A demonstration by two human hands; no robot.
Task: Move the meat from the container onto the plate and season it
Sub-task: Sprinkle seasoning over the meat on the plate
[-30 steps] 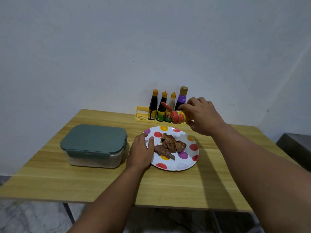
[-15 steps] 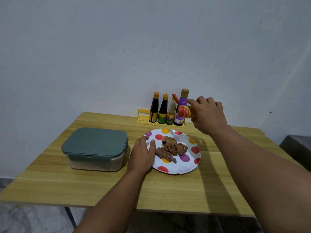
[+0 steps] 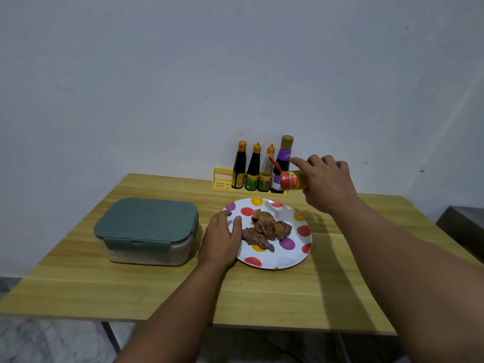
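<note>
The right hand (image 3: 326,183) grips a small yellow seasoning shaker with a red flip cap (image 3: 292,180), tipped sideways above the far rim of the white polka-dot plate (image 3: 293,258). Brown meat pieces (image 3: 265,229) lie mid-plate, just right of the left hand's (image 3: 221,242) relaxed fingers resting on the plate's left rim. The lidded green container (image 3: 146,224) sits toward the wooden table's (image 3: 262,297) left edge.

A plain, pale grey-white painted wall (image 3: 235,74) with a few small dark specks fills the upper half of the view, evenly and softly lit. Against it stands a rectangular table with a light yellow wood-grain laminate top (image 3: 262,297), carried on thin dark metal legs (image 3: 111,336) that show beneath its near edge. Below the table lies a grey-and-white marbled tile floor (image 3: 39,341), and at the far right, just past the table's corner, sits a dark grey flat-topped surface (image 3: 463,224), only partly in view.
</note>
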